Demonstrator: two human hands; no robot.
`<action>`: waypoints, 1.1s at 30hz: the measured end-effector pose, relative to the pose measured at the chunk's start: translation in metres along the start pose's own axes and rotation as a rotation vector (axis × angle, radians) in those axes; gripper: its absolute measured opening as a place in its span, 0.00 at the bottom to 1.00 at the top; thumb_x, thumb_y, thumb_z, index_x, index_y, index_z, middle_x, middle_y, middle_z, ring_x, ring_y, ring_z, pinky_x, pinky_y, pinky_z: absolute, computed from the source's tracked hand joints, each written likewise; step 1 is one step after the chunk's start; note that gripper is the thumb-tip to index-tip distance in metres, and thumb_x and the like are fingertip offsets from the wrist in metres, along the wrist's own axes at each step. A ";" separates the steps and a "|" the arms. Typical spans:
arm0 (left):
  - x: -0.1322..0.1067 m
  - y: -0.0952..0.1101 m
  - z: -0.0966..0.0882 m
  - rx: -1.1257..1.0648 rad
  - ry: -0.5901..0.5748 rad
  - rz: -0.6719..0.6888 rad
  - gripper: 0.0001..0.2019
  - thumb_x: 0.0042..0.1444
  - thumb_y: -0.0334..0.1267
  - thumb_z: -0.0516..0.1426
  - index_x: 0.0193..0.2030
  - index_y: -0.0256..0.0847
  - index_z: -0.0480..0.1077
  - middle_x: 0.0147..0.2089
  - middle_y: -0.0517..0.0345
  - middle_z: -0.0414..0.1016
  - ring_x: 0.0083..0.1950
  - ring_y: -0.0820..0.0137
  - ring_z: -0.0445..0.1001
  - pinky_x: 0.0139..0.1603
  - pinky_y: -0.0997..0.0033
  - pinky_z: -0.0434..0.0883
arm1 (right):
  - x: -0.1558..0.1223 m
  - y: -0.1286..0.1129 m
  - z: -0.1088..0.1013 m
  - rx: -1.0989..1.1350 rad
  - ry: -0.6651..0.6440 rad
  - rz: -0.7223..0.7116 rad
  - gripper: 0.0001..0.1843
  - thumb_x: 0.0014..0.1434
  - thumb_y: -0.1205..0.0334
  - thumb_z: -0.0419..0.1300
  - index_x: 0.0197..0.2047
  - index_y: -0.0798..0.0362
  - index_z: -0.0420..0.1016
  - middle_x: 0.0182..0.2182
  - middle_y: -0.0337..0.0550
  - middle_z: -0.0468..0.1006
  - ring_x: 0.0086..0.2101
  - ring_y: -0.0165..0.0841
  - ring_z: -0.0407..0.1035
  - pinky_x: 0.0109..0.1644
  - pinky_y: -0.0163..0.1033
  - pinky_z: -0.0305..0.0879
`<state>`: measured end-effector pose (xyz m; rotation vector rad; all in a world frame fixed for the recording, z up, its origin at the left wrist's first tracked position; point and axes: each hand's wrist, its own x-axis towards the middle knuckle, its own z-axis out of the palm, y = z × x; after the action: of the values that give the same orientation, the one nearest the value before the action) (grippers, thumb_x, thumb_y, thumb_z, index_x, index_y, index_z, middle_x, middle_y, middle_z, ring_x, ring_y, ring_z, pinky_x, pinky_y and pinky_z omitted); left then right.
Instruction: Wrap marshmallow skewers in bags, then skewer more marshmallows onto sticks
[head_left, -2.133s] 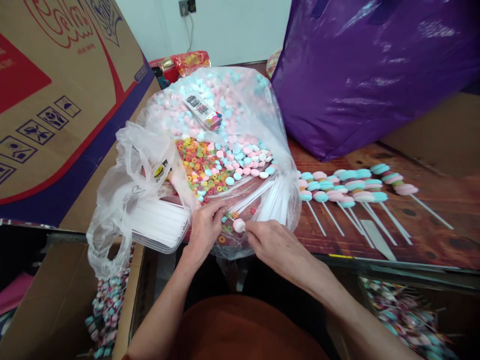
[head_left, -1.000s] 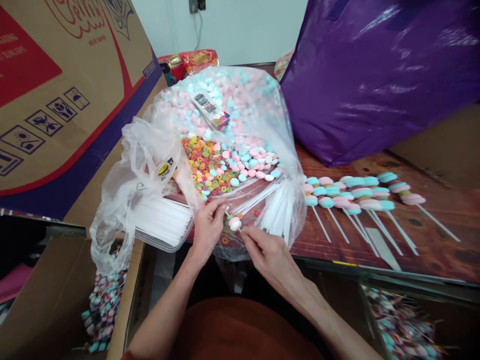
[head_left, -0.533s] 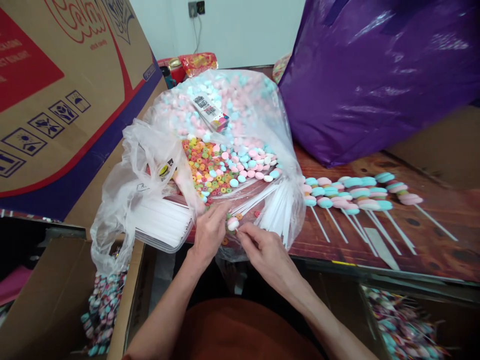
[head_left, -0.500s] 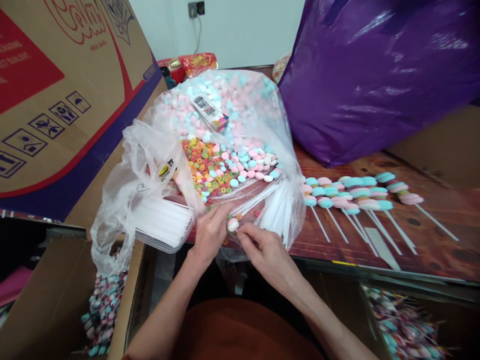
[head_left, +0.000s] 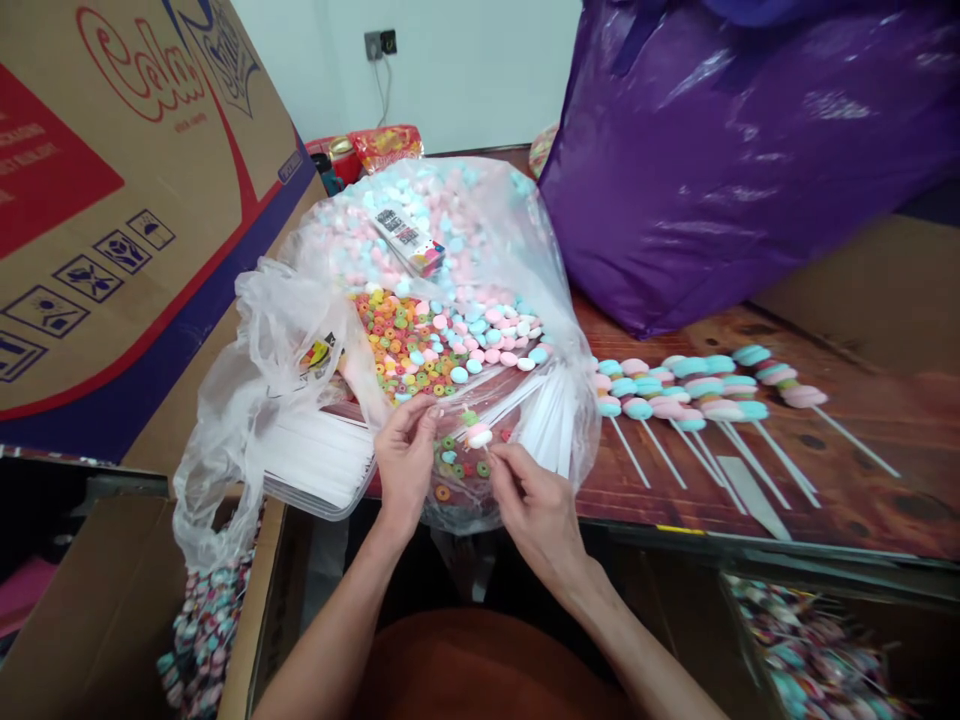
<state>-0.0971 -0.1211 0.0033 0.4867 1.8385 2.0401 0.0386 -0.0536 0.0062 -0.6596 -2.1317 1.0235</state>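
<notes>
My right hand [head_left: 534,503] pinches a thin white stick with a pink-and-white candy disc [head_left: 478,436] threaded on it. My left hand [head_left: 406,456] is closed at the stick's tip, fingertips pinched just above the candy by a small green ring; what it holds is too small to name. Both hands work at the near edge of a big clear plastic bag [head_left: 525,250] holding pink and blue candy discs, coloured ring candies [head_left: 401,345] and loose white sticks [head_left: 551,415].
Several finished candy skewers [head_left: 694,385] lie in a row on the wood-patterned table [head_left: 862,480]. A purple bag [head_left: 735,150] stands behind them. A large cardboard box [head_left: 112,200] leans at left. Boxes of wrapped skewers [head_left: 199,630] sit below.
The candy on the stick has risen slightly and my left fingertips have moved up to the stick's tip. The camera view has dropped a little.
</notes>
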 end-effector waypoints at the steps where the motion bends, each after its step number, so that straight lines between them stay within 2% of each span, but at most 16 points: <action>1: 0.001 -0.001 -0.001 0.084 -0.007 0.034 0.12 0.58 0.44 0.62 0.44 0.39 0.77 0.42 0.52 0.82 0.40 0.65 0.81 0.46 0.63 0.77 | 0.000 0.002 -0.002 0.014 0.009 0.017 0.10 0.68 0.63 0.53 0.37 0.54 0.74 0.23 0.35 0.70 0.22 0.27 0.64 0.29 0.31 0.61; 5: 0.006 0.000 -0.001 0.549 -0.113 0.225 0.06 0.58 0.39 0.62 0.37 0.42 0.80 0.38 0.53 0.80 0.44 0.63 0.76 0.51 0.61 0.72 | 0.003 0.007 -0.009 0.088 0.028 0.081 0.10 0.68 0.60 0.55 0.39 0.54 0.75 0.23 0.36 0.71 0.22 0.27 0.65 0.28 0.31 0.63; 7: 0.009 0.005 0.002 0.619 -0.140 0.292 0.08 0.61 0.38 0.58 0.36 0.41 0.80 0.41 0.51 0.79 0.47 0.62 0.75 0.53 0.60 0.70 | 0.004 0.009 -0.010 0.122 0.020 0.100 0.11 0.67 0.60 0.55 0.41 0.55 0.76 0.23 0.36 0.72 0.22 0.28 0.65 0.28 0.32 0.63; 9: 0.011 0.010 0.008 0.523 -0.140 0.265 0.12 0.64 0.40 0.55 0.38 0.40 0.79 0.44 0.50 0.78 0.48 0.63 0.74 0.52 0.62 0.71 | 0.005 0.010 -0.009 0.151 0.009 0.120 0.12 0.67 0.59 0.54 0.43 0.56 0.77 0.24 0.37 0.73 0.22 0.28 0.65 0.27 0.32 0.63; 12: 0.015 0.015 0.018 0.205 -0.168 0.020 0.14 0.63 0.47 0.57 0.42 0.39 0.78 0.39 0.53 0.78 0.42 0.66 0.75 0.44 0.67 0.72 | 0.006 0.011 -0.006 0.176 0.002 0.142 0.13 0.67 0.59 0.54 0.44 0.57 0.78 0.24 0.38 0.73 0.22 0.29 0.65 0.27 0.33 0.63; 14: 0.017 0.015 0.022 -0.021 -0.230 -0.174 0.16 0.57 0.50 0.62 0.41 0.38 0.78 0.35 0.56 0.78 0.36 0.70 0.74 0.40 0.71 0.71 | 0.007 0.011 -0.005 0.188 -0.004 0.152 0.13 0.66 0.59 0.55 0.44 0.56 0.78 0.24 0.38 0.72 0.23 0.29 0.65 0.28 0.33 0.63; 16: 0.018 0.014 0.025 -0.202 -0.277 -0.328 0.18 0.49 0.49 0.68 0.39 0.37 0.78 0.33 0.58 0.77 0.34 0.73 0.73 0.37 0.74 0.71 | 0.007 0.010 -0.004 0.196 -0.019 0.163 0.12 0.66 0.58 0.55 0.41 0.55 0.78 0.22 0.37 0.71 0.23 0.29 0.64 0.28 0.33 0.62; 20: 0.018 0.012 0.026 -0.437 -0.260 -0.529 0.18 0.39 0.42 0.74 0.35 0.35 0.77 0.32 0.58 0.77 0.34 0.75 0.74 0.37 0.76 0.72 | 0.009 0.008 -0.008 0.180 -0.088 0.215 0.14 0.66 0.57 0.55 0.31 0.53 0.73 0.20 0.34 0.67 0.21 0.28 0.61 0.27 0.32 0.59; 23: 0.018 0.012 0.026 -0.504 -0.204 -0.532 0.19 0.36 0.39 0.75 0.34 0.34 0.78 0.32 0.58 0.78 0.34 0.75 0.76 0.39 0.76 0.73 | 0.007 0.007 -0.013 0.167 -0.167 0.260 0.14 0.67 0.55 0.54 0.33 0.53 0.73 0.21 0.34 0.68 0.22 0.28 0.62 0.27 0.32 0.59; 26: 0.016 0.013 0.029 -0.488 -0.166 -0.490 0.20 0.34 0.40 0.76 0.34 0.35 0.78 0.31 0.59 0.79 0.34 0.75 0.76 0.37 0.77 0.73 | 0.005 0.007 -0.015 0.164 -0.200 0.269 0.15 0.68 0.55 0.52 0.32 0.53 0.71 0.21 0.34 0.66 0.23 0.28 0.61 0.26 0.32 0.57; 30: 0.007 0.012 0.036 -0.443 -0.188 -0.490 0.21 0.35 0.44 0.75 0.34 0.36 0.77 0.31 0.60 0.78 0.33 0.76 0.76 0.37 0.77 0.74 | 0.004 0.010 -0.008 0.159 -0.115 0.200 0.15 0.68 0.57 0.52 0.31 0.53 0.70 0.21 0.33 0.62 0.23 0.27 0.58 0.26 0.32 0.55; 33: 0.001 0.009 0.040 -0.372 -0.288 -0.470 0.19 0.41 0.46 0.73 0.35 0.36 0.76 0.32 0.60 0.76 0.33 0.75 0.74 0.37 0.76 0.73 | 0.006 0.013 -0.002 0.157 -0.046 0.156 0.14 0.68 0.59 0.52 0.31 0.53 0.69 0.21 0.33 0.62 0.22 0.27 0.57 0.25 0.32 0.54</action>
<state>-0.0798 -0.0867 0.0161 0.2038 1.2254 1.8123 0.0382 -0.0406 -0.0014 -0.7402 -2.0386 1.2874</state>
